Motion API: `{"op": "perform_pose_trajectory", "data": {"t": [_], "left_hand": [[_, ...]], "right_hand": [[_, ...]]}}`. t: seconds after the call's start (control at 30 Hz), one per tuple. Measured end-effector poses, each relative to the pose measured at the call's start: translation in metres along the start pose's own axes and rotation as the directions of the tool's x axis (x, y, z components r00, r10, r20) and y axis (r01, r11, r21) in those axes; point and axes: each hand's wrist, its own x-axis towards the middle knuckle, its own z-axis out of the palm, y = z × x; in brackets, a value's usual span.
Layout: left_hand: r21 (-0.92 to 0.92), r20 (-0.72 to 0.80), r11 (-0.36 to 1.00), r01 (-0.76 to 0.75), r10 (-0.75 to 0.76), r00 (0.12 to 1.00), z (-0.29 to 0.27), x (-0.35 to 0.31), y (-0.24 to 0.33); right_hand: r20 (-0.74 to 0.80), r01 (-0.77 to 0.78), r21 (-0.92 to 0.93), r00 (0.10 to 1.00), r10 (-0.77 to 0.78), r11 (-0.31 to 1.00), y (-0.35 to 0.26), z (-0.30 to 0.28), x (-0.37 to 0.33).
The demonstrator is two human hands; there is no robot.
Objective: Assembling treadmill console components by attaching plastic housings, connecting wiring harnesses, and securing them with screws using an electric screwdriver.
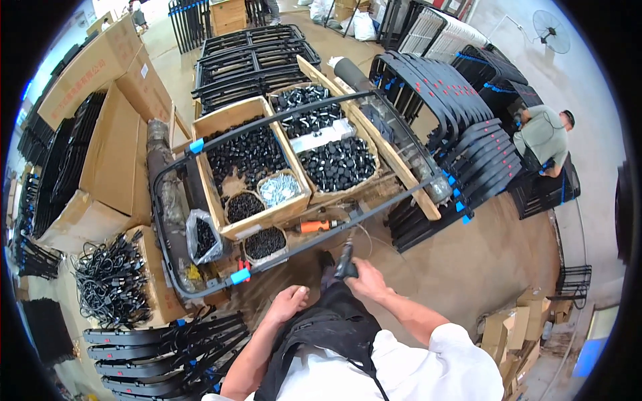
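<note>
My right hand [365, 279] is wrapped round a dark power screwdriver [346, 262], whose slim end points up toward the near rail of a black tubular metal frame [321, 228]. The frame lies slanted across the bench, with blue wraps [241, 275] on its rails. My left hand [289, 303] is closed in front of my dark apron, fingers curled; whatever it may hold is hidden. Beyond it, a small round tub of black screws [265, 243] sits near an orange-handled tool [315, 226] on the bench.
Wooden trays [299, 175] hold black caps and silver screws. A carton of black cables [110, 281] stands at left, near stacked curved black frames [167, 351]. More frames [438, 93] stack at right, where another person [545, 137] works. Cardboard [515, 334] lies at lower right.
</note>
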Motion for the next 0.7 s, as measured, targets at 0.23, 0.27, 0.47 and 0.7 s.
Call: {"op": "perform_pose_trajectory", "data": {"t": [0.23, 0.27, 0.47, 0.7], "left_hand": [[0.201, 0.087, 0.979, 0.017, -0.035, 0.996, 0.013, 0.020, 0.097], [0.153, 0.063, 0.988, -0.006, -0.004, 0.998, 0.019, 0.028, 0.118], [0.506, -0.206, 0.804, -0.313, 0.465, 0.861, 0.048, 0.167, 0.243], [0.839, -0.317, 0.545, 0.001, 0.486, 0.814, 0.056, 0.354, 0.318]], "right_hand": [[-0.158, -0.277, -0.095, 0.952, 0.260, 0.956, 0.126, -0.041, 0.173], [-0.205, -0.224, -0.080, 0.957, 0.204, 0.971, 0.138, -0.047, 0.192], [-0.139, -0.281, -0.125, 0.955, 0.263, 0.952, 0.170, -0.065, 0.260], [0.228, 0.076, -0.185, 0.973, -0.032, 0.980, 0.142, -0.106, 0.189]]}}
